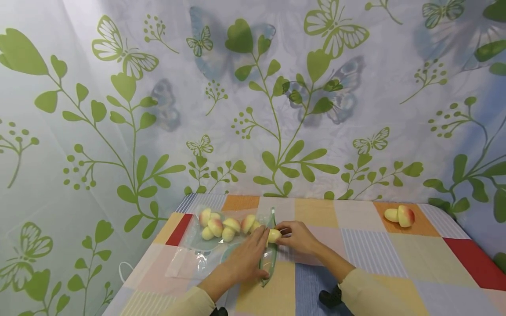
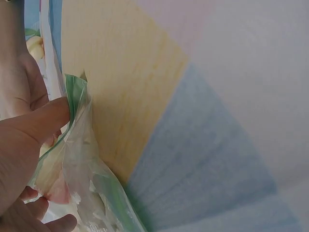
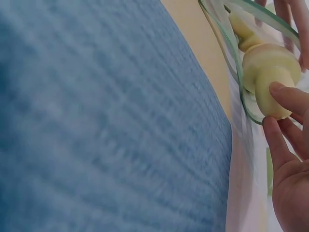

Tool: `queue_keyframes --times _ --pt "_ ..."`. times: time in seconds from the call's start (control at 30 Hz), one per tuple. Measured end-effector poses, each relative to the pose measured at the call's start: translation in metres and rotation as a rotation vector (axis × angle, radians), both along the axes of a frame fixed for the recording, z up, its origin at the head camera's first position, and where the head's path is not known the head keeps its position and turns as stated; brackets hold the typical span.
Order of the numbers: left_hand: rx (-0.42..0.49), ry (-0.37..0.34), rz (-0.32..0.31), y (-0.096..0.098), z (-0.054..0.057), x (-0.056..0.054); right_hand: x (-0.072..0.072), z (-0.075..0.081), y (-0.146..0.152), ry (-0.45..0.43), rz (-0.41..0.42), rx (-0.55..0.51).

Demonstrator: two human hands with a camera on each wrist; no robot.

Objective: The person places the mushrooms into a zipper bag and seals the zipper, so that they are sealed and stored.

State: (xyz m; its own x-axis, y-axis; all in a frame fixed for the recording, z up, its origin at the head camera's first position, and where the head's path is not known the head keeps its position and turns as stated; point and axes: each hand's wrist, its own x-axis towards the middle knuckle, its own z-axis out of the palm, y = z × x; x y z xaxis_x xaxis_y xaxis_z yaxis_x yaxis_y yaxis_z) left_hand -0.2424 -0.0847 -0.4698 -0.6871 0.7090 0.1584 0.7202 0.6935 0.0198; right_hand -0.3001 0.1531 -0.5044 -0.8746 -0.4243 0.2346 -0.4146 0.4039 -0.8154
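Observation:
A clear zip bag (image 1: 186, 263) with a green-edged mouth (image 1: 272, 219) lies on the table, several toy mushrooms (image 1: 215, 227) inside it. My left hand (image 1: 248, 256) lies across the bag near its mouth. In the left wrist view, the left thumb (image 2: 50, 117) presses on the green zip edge (image 2: 76, 92) and the other fingers curl below. At the mouth, my right hand (image 1: 299, 237) pinches the pale stem of a toy mushroom (image 3: 276, 72). Its cap points into the bag, with the green rim around it. The left fingers partly hide this mushroom in the head view.
Another toy mushroom (image 1: 405, 216) lies on its side at the far right of the table. A patchwork-patterned cloth (image 1: 375, 250) covers the table. Behind it hangs a curtain (image 1: 276, 109) with leaves and butterflies.

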Motion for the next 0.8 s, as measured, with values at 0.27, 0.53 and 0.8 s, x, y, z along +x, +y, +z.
queue_keyframes --times 0.27,0.53,0.8 --pt "0.008 0.034 -0.021 -0.001 0.002 0.003 -0.005 -0.001 -0.005 -0.004 0.002 -0.046" --pt "-0.01 0.057 -0.048 0.0 0.0 0.002 -0.006 -0.004 -0.012 0.026 -0.009 -0.048" --pt "-0.055 0.06 -0.023 0.003 0.003 0.002 -0.006 -0.002 -0.021 0.055 -0.023 -0.015"
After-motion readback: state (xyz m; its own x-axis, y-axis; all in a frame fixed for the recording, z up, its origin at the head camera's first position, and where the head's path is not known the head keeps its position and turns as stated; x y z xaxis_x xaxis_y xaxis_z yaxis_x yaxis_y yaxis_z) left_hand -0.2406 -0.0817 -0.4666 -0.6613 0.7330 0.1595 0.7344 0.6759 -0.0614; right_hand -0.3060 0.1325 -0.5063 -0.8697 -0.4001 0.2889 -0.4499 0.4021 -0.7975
